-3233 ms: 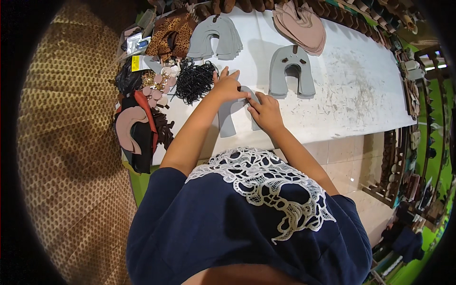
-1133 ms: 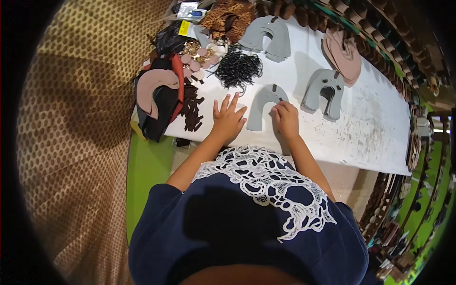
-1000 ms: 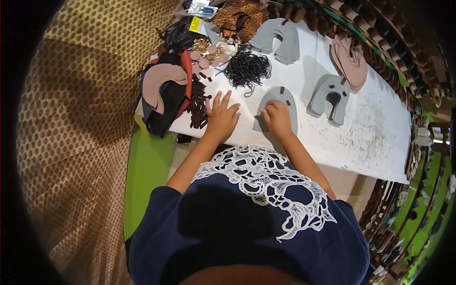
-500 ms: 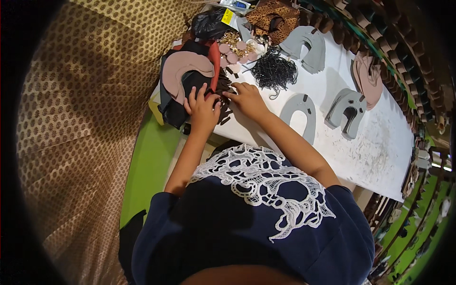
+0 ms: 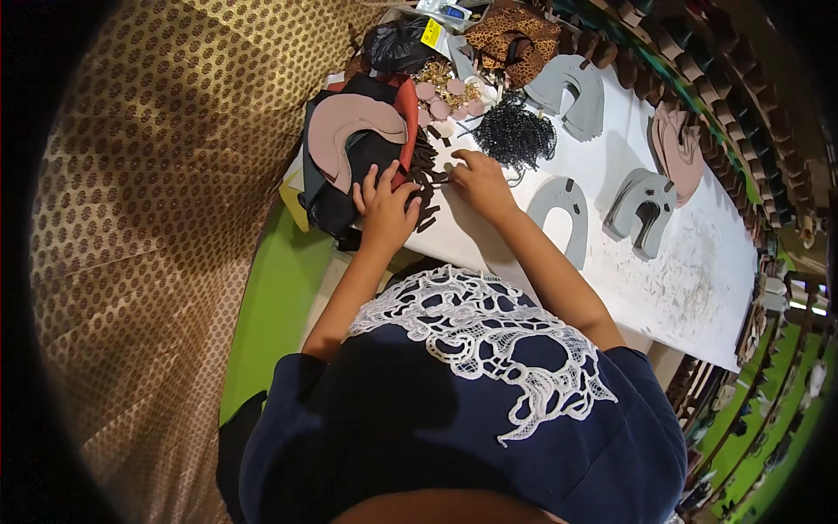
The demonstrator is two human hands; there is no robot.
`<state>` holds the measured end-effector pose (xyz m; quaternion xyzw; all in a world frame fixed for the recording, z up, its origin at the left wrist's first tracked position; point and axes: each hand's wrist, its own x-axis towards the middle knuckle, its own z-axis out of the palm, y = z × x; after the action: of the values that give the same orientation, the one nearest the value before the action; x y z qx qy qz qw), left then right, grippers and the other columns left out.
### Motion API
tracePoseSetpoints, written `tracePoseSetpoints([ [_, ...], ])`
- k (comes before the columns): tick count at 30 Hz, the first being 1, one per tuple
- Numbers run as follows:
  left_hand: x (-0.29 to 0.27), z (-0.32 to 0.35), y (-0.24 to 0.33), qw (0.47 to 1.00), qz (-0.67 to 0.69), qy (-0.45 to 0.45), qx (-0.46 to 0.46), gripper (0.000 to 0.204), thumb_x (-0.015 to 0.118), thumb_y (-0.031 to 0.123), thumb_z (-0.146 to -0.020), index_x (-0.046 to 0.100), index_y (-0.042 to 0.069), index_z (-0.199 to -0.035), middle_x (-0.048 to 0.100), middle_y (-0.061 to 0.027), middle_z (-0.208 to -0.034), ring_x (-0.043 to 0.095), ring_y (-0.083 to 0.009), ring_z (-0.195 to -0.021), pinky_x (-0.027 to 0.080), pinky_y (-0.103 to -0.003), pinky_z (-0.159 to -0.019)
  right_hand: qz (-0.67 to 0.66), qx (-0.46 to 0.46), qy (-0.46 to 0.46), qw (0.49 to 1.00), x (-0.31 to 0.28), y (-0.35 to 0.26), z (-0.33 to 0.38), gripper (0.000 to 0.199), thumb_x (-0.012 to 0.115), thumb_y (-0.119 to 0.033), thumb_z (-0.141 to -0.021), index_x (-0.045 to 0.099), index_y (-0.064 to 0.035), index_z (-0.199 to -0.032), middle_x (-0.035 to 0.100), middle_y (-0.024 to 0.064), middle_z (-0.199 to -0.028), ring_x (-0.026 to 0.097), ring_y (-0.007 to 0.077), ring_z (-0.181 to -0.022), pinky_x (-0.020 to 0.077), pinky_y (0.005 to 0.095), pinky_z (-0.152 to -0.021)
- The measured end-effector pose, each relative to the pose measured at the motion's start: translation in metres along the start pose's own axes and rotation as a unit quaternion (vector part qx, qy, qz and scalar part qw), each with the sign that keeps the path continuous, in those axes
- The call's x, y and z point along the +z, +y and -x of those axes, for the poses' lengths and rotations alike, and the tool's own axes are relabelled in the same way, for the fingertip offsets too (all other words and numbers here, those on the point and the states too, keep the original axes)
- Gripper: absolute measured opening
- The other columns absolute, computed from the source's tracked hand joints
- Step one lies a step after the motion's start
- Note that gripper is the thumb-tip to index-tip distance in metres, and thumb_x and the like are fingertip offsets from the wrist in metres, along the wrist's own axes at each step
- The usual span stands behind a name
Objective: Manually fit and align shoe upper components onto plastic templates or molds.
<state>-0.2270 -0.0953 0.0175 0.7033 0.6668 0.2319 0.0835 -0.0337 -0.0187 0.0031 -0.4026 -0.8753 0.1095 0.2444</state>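
My left hand (image 5: 384, 210) rests with fingers spread on the edge of the black sheet material (image 5: 325, 203) and the pile of short dark brown strips (image 5: 423, 170). Right of that pile, my right hand (image 5: 484, 185) hovers low over the white tabletop. Its thumb and bent fingers come together at a small dark brown strip (image 5: 441, 181). Beyond my left fingers, curved pink pieces (image 5: 327, 131) lie stacked on the black material, and a red piece (image 5: 407, 109) stands along its right side.
Grey U-shaped pieces (image 5: 559, 210) lie to the right, with stacked grey ones (image 5: 642, 214) farther over. A tangle of black beaded strands (image 5: 515, 131), pink discs (image 5: 439, 109) and a black plastic bag (image 5: 397, 45) sit beyond my hands. A patterned curtain (image 5: 175, 218) hangs at left.
My right hand has drawn away from the strip pile to the right, with a strip at its fingertips. My left hand stays beside the pile. The whole view has shifted slightly.
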Motion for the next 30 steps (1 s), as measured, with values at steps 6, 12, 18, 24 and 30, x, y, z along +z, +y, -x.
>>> tracePoseSetpoints([
  [6, 0.009, -0.009, 0.015, 0.998, 0.055, -0.004, 0.014, 0.021, 0.066, 0.026, -0.076, 0.07, 0.017, -0.095, 0.046, -0.007, -0.134, 0.029, -0.0363, -0.129, 0.015, -0.056, -0.105, -0.161, 0.13, 0.025, 0.978, -0.007, -0.008, 0.019, 0.014, 0.07, -0.017, -0.071, 0.065, -0.0055, -0.079, 0.059, 0.014, -0.105, 0.056, 0.032, -0.097, 0.0444, 0.0386, -0.085],
  [12, 0.026, -0.023, 0.023, 0.976, 0.216, 0.011, 0.019, 0.014, 0.068, 0.024, -0.078, 0.071, 0.012, -0.084, 0.051, -0.0052, -0.128, 0.031, -0.0377, -0.126, 0.022, -0.05, -0.103, -0.295, 0.221, -0.014, 0.93, -0.018, -0.027, 0.03, 0.019, 0.07, -0.02, -0.075, 0.064, -0.0039, -0.084, 0.058, 0.015, -0.105, 0.056, 0.029, -0.1, 0.0434, 0.0351, -0.088],
  [18, 0.028, -0.031, 0.044, 0.983, 0.146, -0.057, 0.096, 0.012, 0.07, 0.025, -0.074, 0.071, 0.014, -0.078, 0.054, -0.0038, -0.125, 0.03, -0.0369, -0.127, 0.018, -0.054, -0.102, -0.314, 0.262, 0.045, 0.912, -0.027, -0.016, 0.053, 0.018, 0.068, -0.017, -0.08, 0.067, -0.0066, -0.096, 0.058, 0.0089, -0.107, 0.056, 0.0239, -0.098, 0.0448, 0.0316, -0.084],
  [24, 0.041, -0.037, 0.071, 0.971, 0.126, -0.115, 0.171, 0.01, 0.071, 0.027, -0.072, 0.071, 0.019, -0.076, 0.053, -0.0024, -0.126, 0.03, -0.037, -0.128, 0.018, -0.054, -0.102, -0.289, 0.259, 0.084, 0.918, -0.044, 0.002, 0.082, 0.015, 0.068, -0.014, -0.079, 0.068, -0.0051, -0.091, 0.054, 0.0105, -0.103, 0.058, 0.0213, -0.088, 0.0487, 0.03, -0.073],
  [30, 0.069, -0.044, 0.105, 0.962, 0.171, -0.136, 0.164, 0.009, 0.069, 0.027, -0.075, 0.069, 0.021, -0.08, 0.05, -0.0033, -0.13, 0.028, -0.039, -0.128, 0.02, -0.052, -0.102, -0.262, 0.325, 0.138, 0.898, -0.058, 0.02, 0.108, 0.015, 0.068, -0.017, -0.079, 0.069, -0.0065, -0.09, 0.053, 0.0106, -0.097, 0.055, 0.0213, -0.088, 0.047, 0.0297, -0.068],
])
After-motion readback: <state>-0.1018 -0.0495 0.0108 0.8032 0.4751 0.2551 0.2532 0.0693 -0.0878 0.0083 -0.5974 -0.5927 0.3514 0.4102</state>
